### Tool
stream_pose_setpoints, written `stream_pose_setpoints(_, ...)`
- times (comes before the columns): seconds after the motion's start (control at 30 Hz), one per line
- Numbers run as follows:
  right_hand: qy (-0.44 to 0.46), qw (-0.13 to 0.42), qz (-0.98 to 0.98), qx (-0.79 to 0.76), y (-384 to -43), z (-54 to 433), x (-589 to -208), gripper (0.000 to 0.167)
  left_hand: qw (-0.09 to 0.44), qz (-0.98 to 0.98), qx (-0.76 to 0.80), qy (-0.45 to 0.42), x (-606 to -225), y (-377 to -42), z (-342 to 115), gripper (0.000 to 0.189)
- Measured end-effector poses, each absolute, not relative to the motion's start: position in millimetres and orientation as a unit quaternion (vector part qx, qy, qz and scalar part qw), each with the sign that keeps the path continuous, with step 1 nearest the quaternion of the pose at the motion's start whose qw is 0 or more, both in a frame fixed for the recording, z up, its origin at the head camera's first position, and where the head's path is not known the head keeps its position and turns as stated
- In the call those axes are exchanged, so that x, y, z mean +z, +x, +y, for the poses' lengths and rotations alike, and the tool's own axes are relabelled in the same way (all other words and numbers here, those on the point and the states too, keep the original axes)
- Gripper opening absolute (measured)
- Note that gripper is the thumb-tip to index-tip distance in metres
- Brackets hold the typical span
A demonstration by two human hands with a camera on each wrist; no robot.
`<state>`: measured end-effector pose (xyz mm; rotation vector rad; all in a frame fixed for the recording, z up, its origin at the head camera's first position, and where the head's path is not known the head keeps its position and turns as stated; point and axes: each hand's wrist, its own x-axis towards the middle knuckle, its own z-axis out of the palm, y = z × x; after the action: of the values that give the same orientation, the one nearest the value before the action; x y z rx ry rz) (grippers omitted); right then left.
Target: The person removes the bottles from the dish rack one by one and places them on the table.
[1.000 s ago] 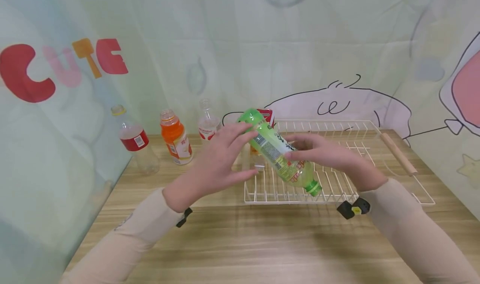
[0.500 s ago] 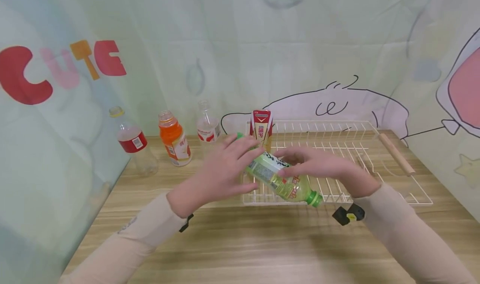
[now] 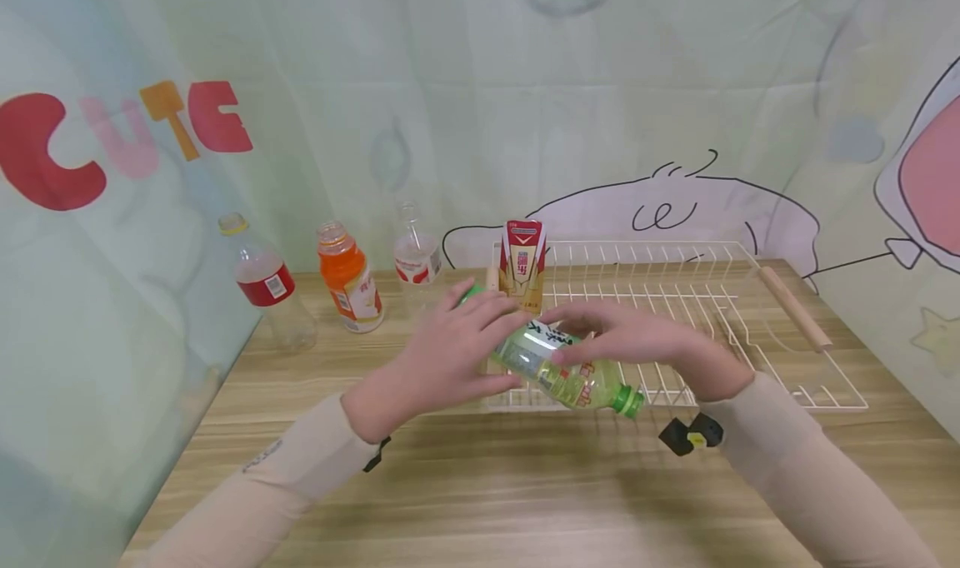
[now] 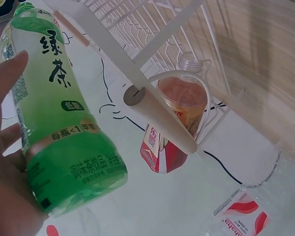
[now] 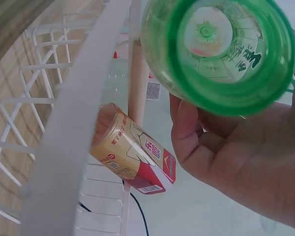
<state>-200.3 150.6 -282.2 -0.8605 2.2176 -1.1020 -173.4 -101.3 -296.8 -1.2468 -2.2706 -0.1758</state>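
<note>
Green bottle [image 3: 558,376] aslant — left hand [image 3: 457,347] curled round its base end, right hand [image 3: 633,335] gripping nearer the neck [image 3: 627,401]. White wire rack [image 3: 675,296] beneath and beyond right hand. Light pressure advised — thin plastic probably dents.

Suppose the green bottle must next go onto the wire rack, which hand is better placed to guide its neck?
Probably the right hand: it holds the green bottle nearer its open neck, while the left hand holds it nearer the base.

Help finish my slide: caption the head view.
Left hand and right hand hold a green bottle, neck tilted down, by a wire rack holding a red-and-gold bottle.
</note>
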Motion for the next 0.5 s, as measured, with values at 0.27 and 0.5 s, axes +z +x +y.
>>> stream_pose_setpoints(0.27,-0.334,0.245,0.819,-0.397,-199.0,149.4,-281.7,0.055,0.262,-0.847,-0.072,-0.458,-298.6,-172.9,-101.7,0.063)
stream_pose_setpoints(0.5,-0.340,0.237,0.823,-0.388,-198.1,147.9,-280.3,0.055,0.257,-0.851,-0.070,-0.453,-298.9,-172.3,-101.9,0.059)
